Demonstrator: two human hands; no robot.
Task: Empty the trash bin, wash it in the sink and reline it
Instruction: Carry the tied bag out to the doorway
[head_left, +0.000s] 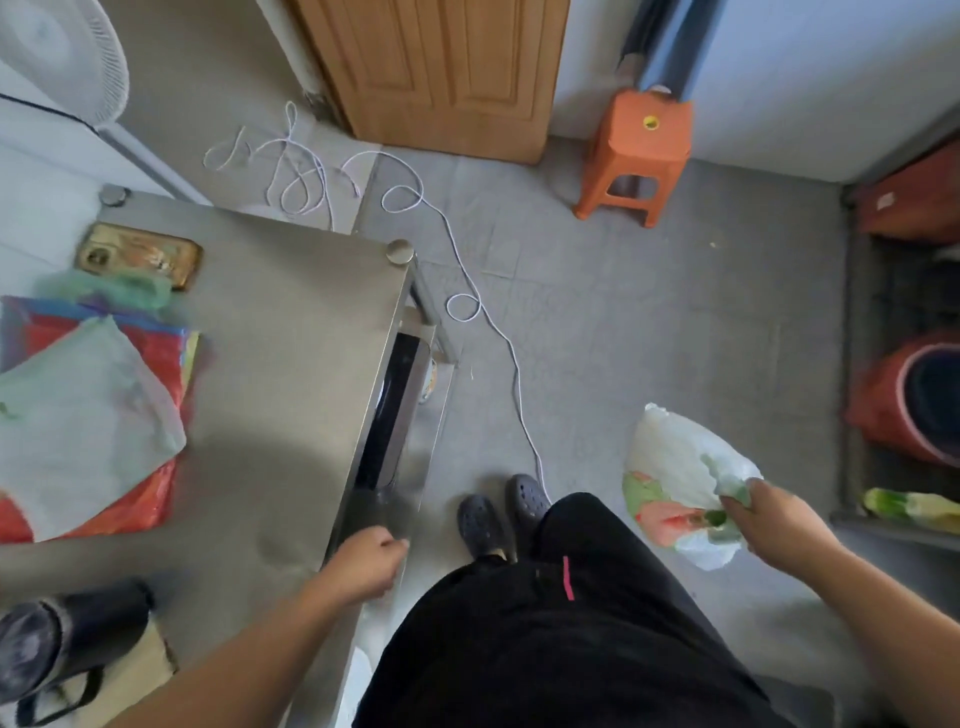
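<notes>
My right hand (779, 525) grips the gathered neck of a full white plastic trash bag (675, 467). The bag hangs above the grey floor to the right of my legs, with green and orange waste showing through it. My left hand (369, 564) hovers at the near edge of the steel table (291, 322), fingers loosely curled and holding nothing. A red round container with a dark inside (919, 400) lies on the low shelf at the right; I cannot tell if it is the bin.
Plastic bags (88, 410) are piled on the table's left side, next to a phone (140, 254) and a dark flask (62, 639). A white cord (514, 364) trails across the floor. An orange stool (639, 156) stands by the wooden door (441, 73).
</notes>
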